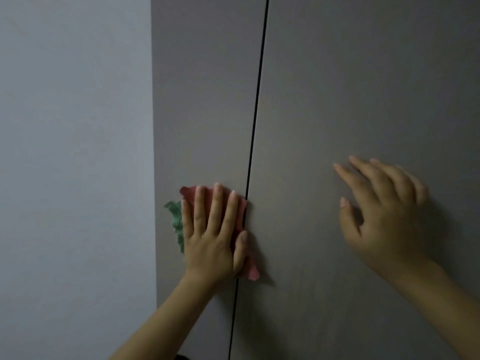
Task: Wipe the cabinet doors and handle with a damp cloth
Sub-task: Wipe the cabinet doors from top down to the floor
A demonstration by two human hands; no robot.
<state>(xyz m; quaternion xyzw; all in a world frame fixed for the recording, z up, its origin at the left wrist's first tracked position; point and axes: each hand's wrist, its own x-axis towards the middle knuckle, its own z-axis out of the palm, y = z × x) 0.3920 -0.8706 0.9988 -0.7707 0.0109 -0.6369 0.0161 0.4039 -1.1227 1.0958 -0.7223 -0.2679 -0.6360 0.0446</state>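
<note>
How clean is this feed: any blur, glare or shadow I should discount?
Head view: dim, soft overall, no glare; the right hand is motion-blurred at its fingers; the left hand on the cloth is sharper; the door gap bows from wide-angle distortion.

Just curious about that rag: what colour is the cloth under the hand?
The cloth is pinkish-red with a green part at its left edge, seen in the head view, the only one.
</note>
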